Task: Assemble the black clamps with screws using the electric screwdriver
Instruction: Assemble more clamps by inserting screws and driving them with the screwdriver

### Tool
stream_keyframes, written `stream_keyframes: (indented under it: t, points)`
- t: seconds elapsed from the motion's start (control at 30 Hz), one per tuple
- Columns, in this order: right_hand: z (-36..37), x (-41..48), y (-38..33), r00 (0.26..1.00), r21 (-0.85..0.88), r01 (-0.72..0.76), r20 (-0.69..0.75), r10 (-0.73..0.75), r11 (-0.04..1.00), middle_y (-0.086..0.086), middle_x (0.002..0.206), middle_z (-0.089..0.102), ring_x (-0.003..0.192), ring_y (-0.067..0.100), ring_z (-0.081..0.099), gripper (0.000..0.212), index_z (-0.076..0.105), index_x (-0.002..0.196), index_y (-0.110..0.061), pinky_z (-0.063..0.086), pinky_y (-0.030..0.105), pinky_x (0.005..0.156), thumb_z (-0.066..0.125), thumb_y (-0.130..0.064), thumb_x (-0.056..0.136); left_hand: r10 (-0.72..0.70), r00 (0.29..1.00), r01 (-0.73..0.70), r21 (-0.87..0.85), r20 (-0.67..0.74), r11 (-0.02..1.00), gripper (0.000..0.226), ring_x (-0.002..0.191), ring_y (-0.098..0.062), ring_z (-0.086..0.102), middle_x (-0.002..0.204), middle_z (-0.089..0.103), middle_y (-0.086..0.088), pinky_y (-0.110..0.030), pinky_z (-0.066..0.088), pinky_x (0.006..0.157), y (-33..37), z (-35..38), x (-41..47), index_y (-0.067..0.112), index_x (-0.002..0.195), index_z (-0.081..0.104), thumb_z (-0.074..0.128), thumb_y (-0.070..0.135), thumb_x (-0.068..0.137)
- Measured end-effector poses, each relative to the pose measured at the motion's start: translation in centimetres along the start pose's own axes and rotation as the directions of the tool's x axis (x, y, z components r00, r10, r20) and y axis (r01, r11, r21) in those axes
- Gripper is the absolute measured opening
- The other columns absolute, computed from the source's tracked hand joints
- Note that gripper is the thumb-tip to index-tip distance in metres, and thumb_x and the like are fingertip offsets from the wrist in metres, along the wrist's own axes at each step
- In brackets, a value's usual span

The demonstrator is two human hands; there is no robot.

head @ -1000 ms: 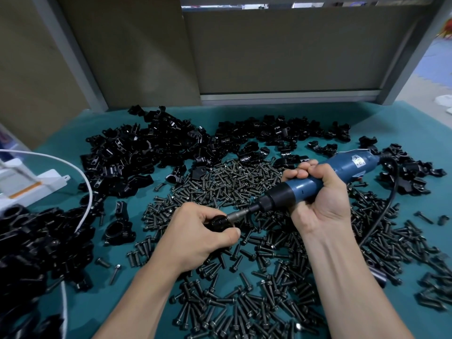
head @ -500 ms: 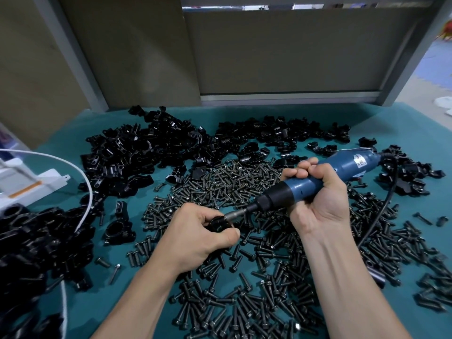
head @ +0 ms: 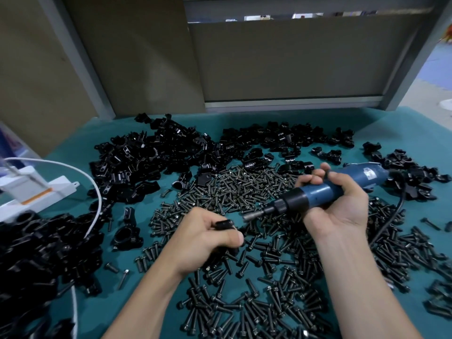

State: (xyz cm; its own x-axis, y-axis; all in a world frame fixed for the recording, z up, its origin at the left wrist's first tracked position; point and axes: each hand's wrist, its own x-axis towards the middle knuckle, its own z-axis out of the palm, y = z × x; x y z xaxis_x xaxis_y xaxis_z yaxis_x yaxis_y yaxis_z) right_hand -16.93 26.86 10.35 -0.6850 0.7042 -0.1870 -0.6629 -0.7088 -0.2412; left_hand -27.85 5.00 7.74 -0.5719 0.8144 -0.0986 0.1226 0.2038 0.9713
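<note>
Far left on the mat (head: 403, 123): a white box (head: 36, 192), with a white cable (head: 96, 192) looping past a clamp pile (head: 36, 253) at the near edge. It's a separate pile, maybe finished units, can't confirm. The bigger clamp heap (head: 151, 162) sits back-left, within reach as stock. One loose clamp (head: 127, 237) lies alone just left of the left hand.

Left hand (head: 208, 238): fingers curled round a black clamp (head: 223, 225), thumb across the front, held just above the screws (head: 244, 187). The clamp faces right, toward the tool, presumably so its hole lines up with the bit. Whether a screw sits in it is hidden by the fingers.

Screws are spread across the centre and near side, right under both hands, so picking one is a short move.

Driver (head: 325, 189): bit (head: 254, 215) points down-left at the held clamp, tip near it but apart, not engaged. Right hand (head: 342, 204) is wrapped round the blue barrel, palm up, fingers over the top. It grips near the nose, I'd guess for aim control. Cord (head: 393, 216) runs off the rear and down to the right, away from the work. More clamps (head: 415, 177) lie behind it at far right.
</note>
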Motion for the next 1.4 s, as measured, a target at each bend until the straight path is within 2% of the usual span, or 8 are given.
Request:
stream_keyframes:
  t: [0.27,0.4,0.53,0.63,0.9,1.07,1.23,1.4]
  points:
    - [0.8,0.1,-0.7,0.979,-0.162,-0.007,-0.201,-0.026,0.987,0.020,0.102,0.067,0.093,0.030,0.070,0.021,0.053,0.116,-0.006,0.061,0.053,0.076,0.055,-0.013,0.097,0.045,0.906,-0.071,-0.047,-0.421,0.996,0.070,0.068,-0.028,0.054,0.087,0.069,-0.029,-0.035,0.046,0.071,-0.7,-0.2,0.5,0.020,0.080,0.081,0.048,0.082,0.082]
    - [1.1,0.5,-0.2,0.956,-0.499,-0.075,-0.281,-0.079,0.863,0.024,0.116,0.062,0.103,0.036,0.071,0.031,0.046,0.122,-0.010,0.062,0.051,0.077,0.055,0.002,0.095,0.077,0.827,-0.117,-0.038,-0.557,0.992,0.102,0.064,-0.019,0.041,0.071,0.057,-0.031,-0.017,0.043,0.061,-0.9,-0.2,0.7,-0.009,0.084,0.068,0.054,0.092,0.075]
    - [0.9,0.3,0.7,0.905,-0.981,-0.064,-0.136,-0.404,0.186,0.005,0.093,0.073,0.076,0.023,0.073,0.030,0.063,0.105,-0.016,0.057,0.036,0.064,0.072,-0.035,0.083,0.121,0.782,-0.166,-0.018,-0.612,0.986,0.051,0.059,-0.021,0.050,0.076,0.069,-0.017,-0.035,0.043,0.059,-0.5,-0.1,0.7,0.029,0.087,0.082,0.056,0.073,0.085]
    - [0.8,0.0,0.9,0.884,-0.941,-0.100,0.065,-0.463,-0.323,0.002,0.068,0.070,0.056,0.018,0.063,0.048,0.068,0.077,-0.013,0.036,0.026,0.046,0.065,-0.060,0.078,0.182,0.789,-0.213,0.016,-0.587,0.977,0.034,0.068,-0.023,0.068,0.081,0.076,0.002,-0.043,0.059,0.067,0.1,0.2,0.4,0.052,0.099,0.078,0.061,0.075,0.080]
    - [2.2,-2.4,1.9,0.919,-0.774,-0.029,0.228,-0.321,-0.632,0.001,0.056,0.062,0.044,0.009,0.056,0.035,0.061,0.069,-0.011,0.034,0.018,0.034,0.066,-0.031,0.098,0.224,0.833,-0.191,0.117,-0.506,0.975,0.047,0.087,0.002,0.070,0.096,0.074,0.027,-0.006,0.049,0.075,0.5,0.5,-0.1,0.062,0.114,0.071,0.084,0.054,0.069]
    - [3.5,-5.4,5.5,0.935,-0.933,0.279,0.210,0.285,-0.229,-0.008,0.072,0.076,0.059,0.006,0.068,0.023,0.071,0.089,-0.033,0.060,0.031,0.063,0.065,-0.054,0.091,0.340,0.776,-0.150,0.367,-0.531,0.918,0.092,0.101,0.003,0.062,0.105,0.062,0.027,-0.010,0.045,0.083,0.3,1.1,-0.1,0.063,0.144,0.046,0.095,0.029,0.072]
    - [1.1,-4.9,6.7,0.964,-0.976,0.218,0.220,0.149,0.027,-0.001,0.079,0.077,0.062,0.010,0.064,0.032,0.072,0.104,-0.031,0.053,0.030,0.065,0.073,-0.002,0.090,0.390,0.793,-0.196,0.409,-0.469,0.891,0.107,0.103,0.000,0.061,0.101,0.060,0.020,-0.002,0.039,0.087,0.1,0.9,0.0,0.058,0.154,0.033,0.091,0.028,0.070]
    - [0.1,-4.4,5.6,0.964,-0.908,0.174,0.235,0.120,0.382,0.008,0.090,0.079,0.065,0.012,0.062,0.037,0.081,0.104,-0.018,0.050,0.021,0.058,0.066,0.012,0.090,0.307,0.860,-0.307,0.068,-0.408,0.949,0.063,0.109,-0.010,0.069,0.114,0.071,0.013,-0.017,0.057,0.085,0.3,1.4,0.4,0.055,0.132,0.064,0.079,0.038,0.074]
